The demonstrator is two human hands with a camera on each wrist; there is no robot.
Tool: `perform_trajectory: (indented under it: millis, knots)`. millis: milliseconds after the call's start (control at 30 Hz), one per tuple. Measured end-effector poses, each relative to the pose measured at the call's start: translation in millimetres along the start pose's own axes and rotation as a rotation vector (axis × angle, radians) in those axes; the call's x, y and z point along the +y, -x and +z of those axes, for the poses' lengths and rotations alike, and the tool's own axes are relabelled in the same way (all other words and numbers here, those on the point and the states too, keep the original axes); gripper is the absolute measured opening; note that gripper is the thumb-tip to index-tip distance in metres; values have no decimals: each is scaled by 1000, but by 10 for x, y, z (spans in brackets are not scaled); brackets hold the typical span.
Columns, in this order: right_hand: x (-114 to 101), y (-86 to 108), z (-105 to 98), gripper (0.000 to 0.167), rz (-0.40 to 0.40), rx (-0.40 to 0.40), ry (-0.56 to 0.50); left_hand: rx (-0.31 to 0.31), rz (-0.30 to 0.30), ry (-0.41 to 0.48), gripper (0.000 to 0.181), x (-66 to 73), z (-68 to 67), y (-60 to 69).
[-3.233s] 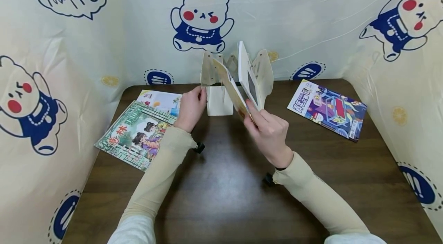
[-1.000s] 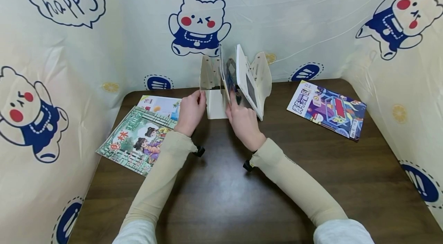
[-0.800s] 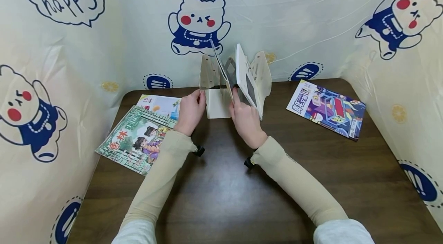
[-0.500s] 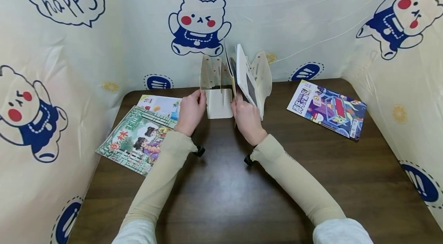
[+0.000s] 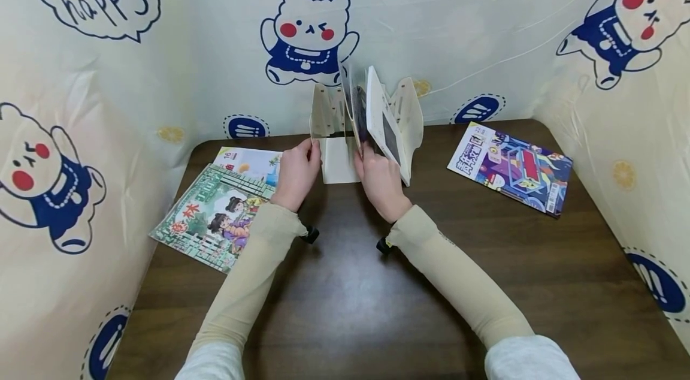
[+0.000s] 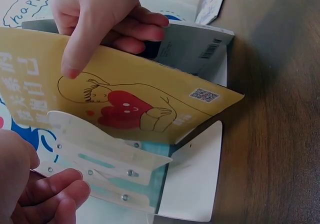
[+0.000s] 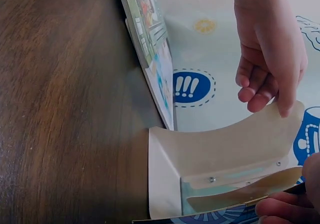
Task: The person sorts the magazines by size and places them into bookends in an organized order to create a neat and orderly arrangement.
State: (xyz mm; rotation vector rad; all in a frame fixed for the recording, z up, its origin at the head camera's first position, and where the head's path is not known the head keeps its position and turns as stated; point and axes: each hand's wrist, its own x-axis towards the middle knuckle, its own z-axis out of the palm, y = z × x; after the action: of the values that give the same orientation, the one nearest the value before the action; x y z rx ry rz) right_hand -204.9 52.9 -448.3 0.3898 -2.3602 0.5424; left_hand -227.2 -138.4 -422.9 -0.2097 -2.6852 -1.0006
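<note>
A cream folding book stand [image 5: 336,167] stands at the back centre in the head view. My left hand [image 5: 295,173] pinches the edge of its left end panel. With thumb and fingers on opposite sides, my right hand [image 5: 381,179] grips a thin book, whose yellow cover [image 6: 125,91] with a red heart faces the left wrist camera. That book stands on edge inside the stand, beside a divider. To its right a thick white book [image 5: 384,122] leans within the stand. The right wrist view shows the left end panel [image 7: 235,144] under my left thumb.
Two overlapping magazines, the upper one green [image 5: 215,212], lie at the left of the dark wooden table [image 5: 345,284]. A purple magazine [image 5: 512,167] lies at the right. Printed cloth [image 5: 215,38] hangs behind and along both sides.
My right hand has moved left and away from me since the earliest frame, bringing the thin book more upright inside the stand. My left hand keeps its hold on the end panel.
</note>
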Motion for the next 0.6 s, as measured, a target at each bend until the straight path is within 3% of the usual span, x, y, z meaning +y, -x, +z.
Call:
perform_trajectory:
  millis: [233, 600]
  knots:
    - [13, 44, 28, 24, -13, -41, 40, 12, 5, -4, 40, -9, 22, -2]
    - [33, 102, 27, 35, 0, -209, 71, 39, 17, 12, 36, -25, 34, -20]
